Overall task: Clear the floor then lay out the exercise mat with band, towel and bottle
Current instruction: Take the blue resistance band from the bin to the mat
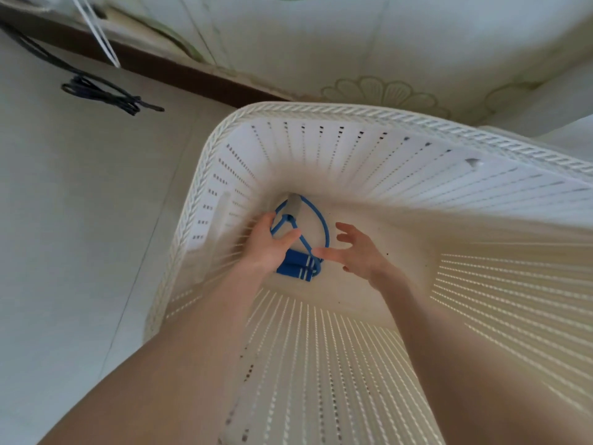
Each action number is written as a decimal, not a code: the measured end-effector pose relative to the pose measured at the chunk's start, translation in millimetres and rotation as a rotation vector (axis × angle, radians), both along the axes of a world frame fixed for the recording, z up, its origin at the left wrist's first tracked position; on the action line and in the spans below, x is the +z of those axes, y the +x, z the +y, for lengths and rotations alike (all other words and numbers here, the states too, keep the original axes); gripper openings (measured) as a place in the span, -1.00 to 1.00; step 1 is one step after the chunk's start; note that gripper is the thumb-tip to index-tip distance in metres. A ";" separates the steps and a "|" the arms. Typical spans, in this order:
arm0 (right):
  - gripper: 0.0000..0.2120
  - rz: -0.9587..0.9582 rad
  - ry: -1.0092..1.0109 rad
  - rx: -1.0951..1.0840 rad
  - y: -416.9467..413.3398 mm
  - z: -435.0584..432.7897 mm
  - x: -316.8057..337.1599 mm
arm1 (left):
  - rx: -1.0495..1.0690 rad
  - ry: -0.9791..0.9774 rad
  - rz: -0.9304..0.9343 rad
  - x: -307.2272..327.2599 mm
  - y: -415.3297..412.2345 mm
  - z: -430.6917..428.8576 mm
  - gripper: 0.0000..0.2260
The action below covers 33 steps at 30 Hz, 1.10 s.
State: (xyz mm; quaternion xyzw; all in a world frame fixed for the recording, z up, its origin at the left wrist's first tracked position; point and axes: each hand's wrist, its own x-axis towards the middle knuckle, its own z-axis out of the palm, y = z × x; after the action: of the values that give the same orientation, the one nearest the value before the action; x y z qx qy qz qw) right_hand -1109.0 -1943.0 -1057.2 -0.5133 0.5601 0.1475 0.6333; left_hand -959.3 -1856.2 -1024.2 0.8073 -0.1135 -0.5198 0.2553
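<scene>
A blue resistance band (298, 264) with two blue foam handles and a looped tube lies at the bottom of a deep white slotted basket (321, 114). Both my arms reach down into the basket. My left hand (268, 244) hovers over the band's left side, fingers spread and relaxed, thumb toward the tube; whether it touches the band is unclear. My right hand (356, 248) sits just right of the band with fingers splayed, a fingertip near the handles. Neither hand grips anything. A short grey tube piece (293, 205) lies at the loop's far end.
The basket stands on a pale floor beside a bed covered in a cream floral sheet (369, 53) with a dark wooden base (179, 72). A tangled black cord (106, 94) lies on the floor at the upper left.
</scene>
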 end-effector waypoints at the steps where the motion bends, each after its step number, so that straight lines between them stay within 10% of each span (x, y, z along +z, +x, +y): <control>1: -0.09 -0.001 0.008 0.018 1.2 -1.0 -5.1 | -0.013 -0.006 0.011 -5.5 0.5 -1.6 -0.44; 7: -0.10 0.005 -0.018 0.128 4.7 -1.4 -26.5 | -0.045 -0.021 -0.003 -33.4 1.8 -8.3 -0.40; 20: -0.87 -0.074 -0.075 0.016 7.5 -1.5 -42.3 | -0.060 0.018 -0.036 -49.5 2.1 -17.1 -0.86; 33: -0.91 -0.080 -0.057 0.024 -12.1 7.9 206.8 | -0.003 -0.090 -0.011 171.6 -14.8 16.3 -0.98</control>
State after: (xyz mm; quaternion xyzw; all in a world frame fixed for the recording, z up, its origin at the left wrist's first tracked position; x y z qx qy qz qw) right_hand -1121.1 -1935.1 -850.4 -0.5432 0.5323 0.1183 0.6384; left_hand -974.1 -1839.9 -852.6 0.7977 -0.1396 -0.5100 0.2901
